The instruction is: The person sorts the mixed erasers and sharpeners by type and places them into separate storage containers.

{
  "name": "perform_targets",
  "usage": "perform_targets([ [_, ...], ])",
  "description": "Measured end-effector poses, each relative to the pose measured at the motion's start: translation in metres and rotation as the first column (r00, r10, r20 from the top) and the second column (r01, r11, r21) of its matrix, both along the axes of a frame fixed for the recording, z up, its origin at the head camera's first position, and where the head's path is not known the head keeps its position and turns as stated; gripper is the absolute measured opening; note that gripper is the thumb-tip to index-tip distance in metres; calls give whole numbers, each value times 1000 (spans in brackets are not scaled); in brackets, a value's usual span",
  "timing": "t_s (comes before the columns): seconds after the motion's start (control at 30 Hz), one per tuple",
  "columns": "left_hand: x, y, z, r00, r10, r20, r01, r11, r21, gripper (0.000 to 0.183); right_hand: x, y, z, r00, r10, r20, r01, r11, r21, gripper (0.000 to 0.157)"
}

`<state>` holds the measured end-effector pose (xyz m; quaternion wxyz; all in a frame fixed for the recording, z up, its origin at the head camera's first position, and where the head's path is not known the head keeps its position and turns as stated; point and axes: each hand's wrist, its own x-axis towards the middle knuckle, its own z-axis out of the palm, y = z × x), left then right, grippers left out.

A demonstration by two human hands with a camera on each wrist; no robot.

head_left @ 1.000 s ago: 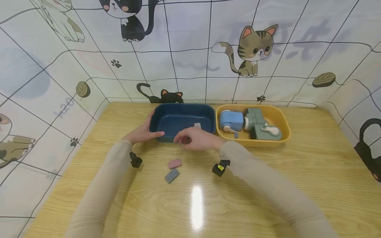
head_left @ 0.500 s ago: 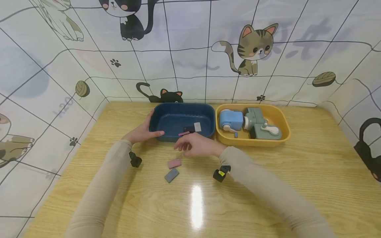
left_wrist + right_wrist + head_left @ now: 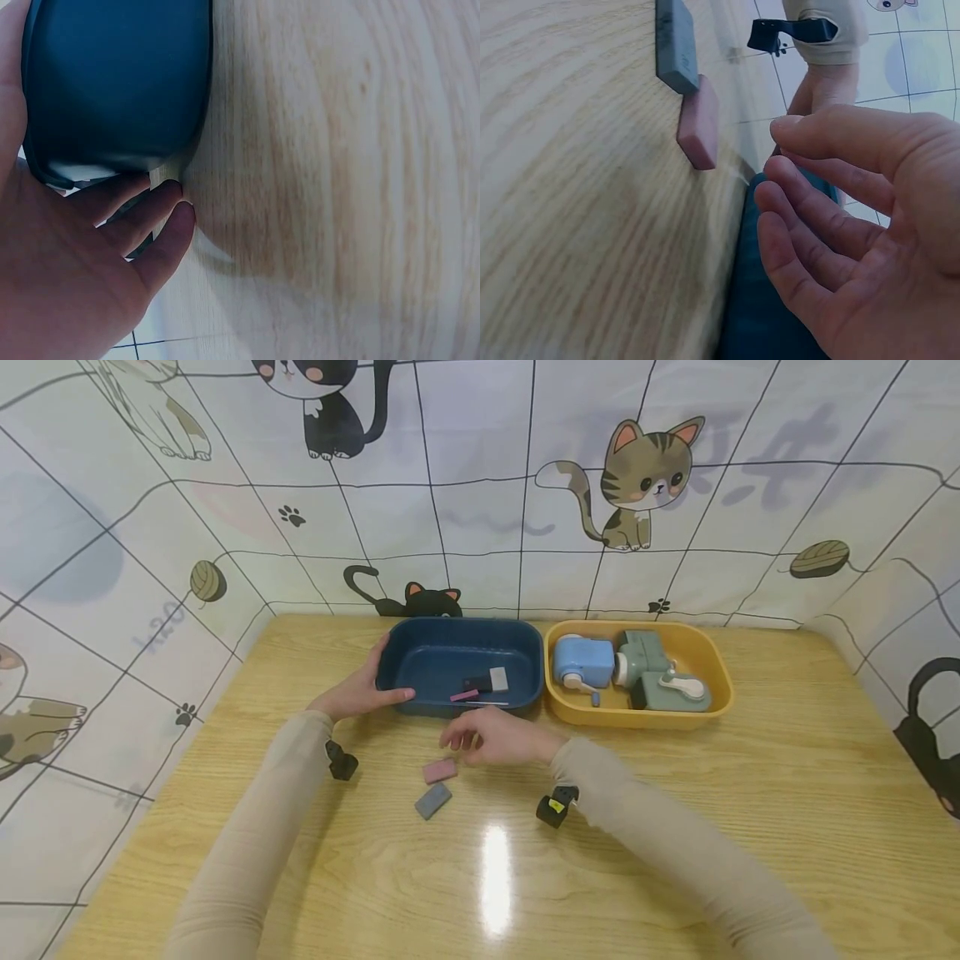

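My left hand [image 3: 358,693] holds the left end of a dark blue plastic bin [image 3: 405,647], its thumb along the front and its fingers round the end. In the left wrist view the fingers touch the bin's outer wall. My right hand [image 3: 498,737] hovers just in front of the bin, fingers loosely bent and nothing between them. Close to its fingertips lies a pink eraser-like block [image 3: 440,771], with a grey one [image 3: 433,802] nearer me. Inside the bin are a small white block [image 3: 498,679], a black piece [image 3: 476,684], a pink piece [image 3: 464,696] and a thin pale edge.
A yellow bin [image 3: 712,693] stands against the blue bin's right side. It holds a blue crank-handled device [image 3: 585,662] and a grey-green one [image 3: 667,692]. A cat-print cloth [image 3: 487,527] hangs behind the wooden table [image 3: 637,843].
My right hand has drawn back from over the blue bin toward me, and the small pieces inside have come into sight. The left hand stays on the bin.
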<state>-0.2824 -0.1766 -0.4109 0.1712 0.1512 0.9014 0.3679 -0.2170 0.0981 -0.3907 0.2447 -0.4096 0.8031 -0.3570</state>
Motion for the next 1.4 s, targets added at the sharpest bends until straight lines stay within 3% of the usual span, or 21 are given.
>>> perform_targets([
  [0.47,-1,1,1,1000,-2,16,2,999,35,109,1,-10,-14,1000,27,-7,-27,999,32,36],
  [1.07,-3,-2,-3,1000,0,12,0,999,34,110,2,-23,-21,996,82,-23,-80,994,71,43],
  [1.13,-3,-2,-3,1000,-1,13,0,999,38,109,2,-24,-22,996,87,-30,-84,994,76,44],
  [1.27,7,6,15,999,-11,34,9,998,59,106,1,-25,-24,992,108,-67,-102,991,87,46],
  [1.37,8,6,17,999,-11,41,8,998,54,106,1,-26,-27,987,127,-97,-118,989,94,47],
  [1.4,5,4,11,999,-10,35,8,999,50,106,0,-26,-28,986,132,-102,-123,988,94,47],
])
